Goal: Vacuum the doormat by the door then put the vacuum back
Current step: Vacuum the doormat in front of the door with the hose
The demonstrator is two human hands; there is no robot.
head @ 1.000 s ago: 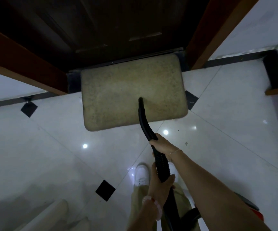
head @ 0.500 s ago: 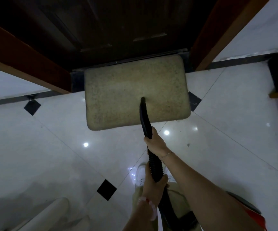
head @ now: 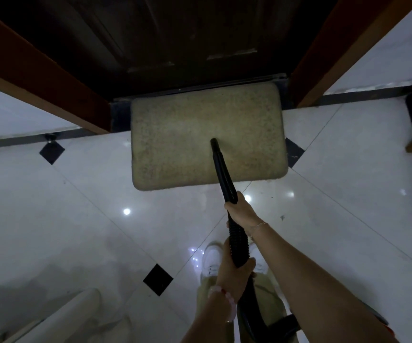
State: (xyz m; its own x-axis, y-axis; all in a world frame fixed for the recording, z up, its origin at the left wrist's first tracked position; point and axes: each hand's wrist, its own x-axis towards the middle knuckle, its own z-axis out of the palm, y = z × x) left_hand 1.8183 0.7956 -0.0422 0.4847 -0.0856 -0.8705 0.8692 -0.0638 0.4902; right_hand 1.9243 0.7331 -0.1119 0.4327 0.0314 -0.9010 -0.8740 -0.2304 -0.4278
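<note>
Both forearms reach forward and down. The right hand point(head: 241, 211) is extended farther ahead, fingers wrapped closed, a thin bracelet at its wrist. The left hand point(head: 234, 268) grips nearer the body, wearing a beaded bracelet.

Dim, bluish wide-angle view; ceiling-light glints on glossy floor point(head: 76, 231), edges bowed, door point(head: 187, 33) nearly black
</note>
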